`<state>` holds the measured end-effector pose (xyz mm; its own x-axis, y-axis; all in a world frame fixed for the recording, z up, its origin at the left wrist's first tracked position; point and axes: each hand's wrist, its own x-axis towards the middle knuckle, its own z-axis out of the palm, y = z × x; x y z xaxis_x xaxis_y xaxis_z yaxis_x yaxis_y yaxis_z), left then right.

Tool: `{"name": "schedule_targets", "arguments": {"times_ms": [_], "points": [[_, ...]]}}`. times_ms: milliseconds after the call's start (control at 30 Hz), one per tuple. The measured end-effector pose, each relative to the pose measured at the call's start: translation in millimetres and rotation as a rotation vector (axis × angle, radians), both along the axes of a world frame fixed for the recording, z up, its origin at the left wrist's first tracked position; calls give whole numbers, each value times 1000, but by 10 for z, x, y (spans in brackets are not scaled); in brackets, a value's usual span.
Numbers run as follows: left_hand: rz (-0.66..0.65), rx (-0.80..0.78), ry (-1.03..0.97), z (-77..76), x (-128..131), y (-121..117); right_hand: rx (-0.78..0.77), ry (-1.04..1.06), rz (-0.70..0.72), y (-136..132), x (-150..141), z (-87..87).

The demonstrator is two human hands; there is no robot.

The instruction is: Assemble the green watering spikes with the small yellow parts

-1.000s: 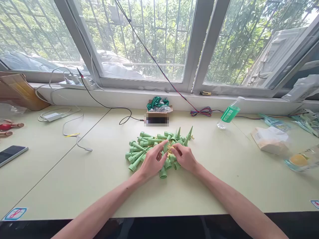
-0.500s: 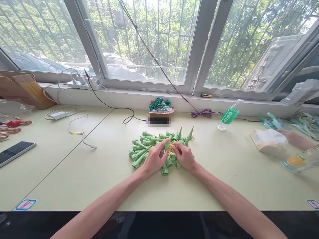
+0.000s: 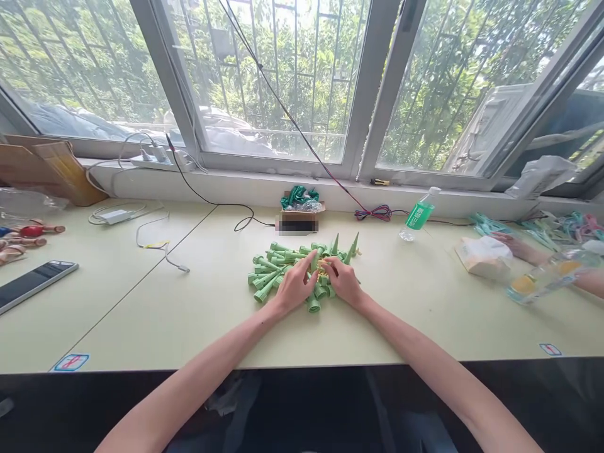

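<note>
A heap of green plastic cone-shaped spikes (image 3: 276, 268) lies on the pale table (image 3: 189, 314) in front of me. My left hand (image 3: 295, 287) and my right hand (image 3: 343, 280) rest on the heap's near side, fingertips meeting. The left fingers pinch one green spike (image 3: 313, 262). The right fingers are curled around a small yellow piece (image 3: 321, 270) beside it; how it sits between them is hidden. More spikes stand upright just behind my right hand.
A small cardboard box (image 3: 297, 218) with green bags sits near the window sill. A water bottle (image 3: 417, 215), tissue pack (image 3: 481, 257) and another person's hand (image 3: 516, 247) are at the right. A phone (image 3: 34, 284), cables and a charger (image 3: 113, 216) lie at the left.
The view has tilted down, so the table edge and my forearms show more. My hands stay on the heap, fingers working at the same spot. Another person's hand has come in at the right.
</note>
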<state>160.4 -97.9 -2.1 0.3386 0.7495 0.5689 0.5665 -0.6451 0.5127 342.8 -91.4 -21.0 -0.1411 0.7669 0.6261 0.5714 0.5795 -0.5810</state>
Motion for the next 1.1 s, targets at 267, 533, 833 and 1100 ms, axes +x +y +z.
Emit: {"name": "schedule_targets", "arguments": {"times_ms": [267,533,833,1100], "points": [[17,47,26,-2,23,47,34,-56,-48,34,18,17],[-4,105,16,24,51,83,124,-88,-93,68,3,34],[-1,203,11,-9,41,75,204,-103,-73,14,44,87],[-45,247,-18,-19,21,78,248,-88,-66,-76,16,130]]}}
